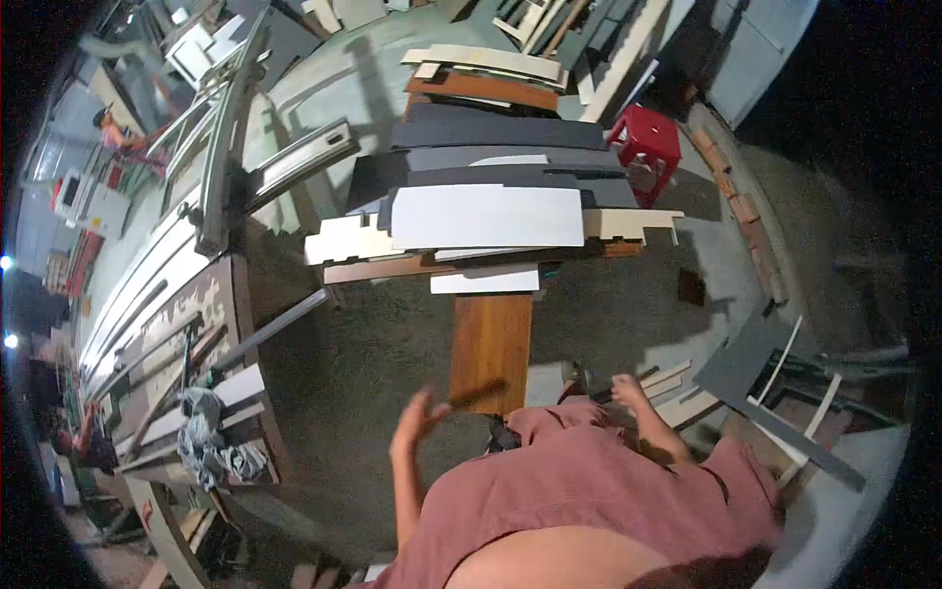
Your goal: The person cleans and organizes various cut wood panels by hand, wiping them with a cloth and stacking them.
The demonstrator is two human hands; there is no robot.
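Observation:
My left hand (420,414) hangs in the air beside a brown wooden board (493,344), its fingers apart and nothing held. Toward the other side, my right hand (625,390) is raised in front of my right thigh with its fingers curled in; no object shows in it. The brown board lies lengthwise ahead of my legs, its far end running under a stack of panels. On top of that stack is a white panel (488,218), with dark grey boards (500,134) and cream notched strips (343,240) around it. Neither hand touches the stack.
A red plastic stool (648,142) stands right of the stack. At left is a workbench with a grey cloth (201,442) and metal bars. Dark grey boards (751,358) lean at right, near a row of bricks (741,208). Another person (123,137) is far left.

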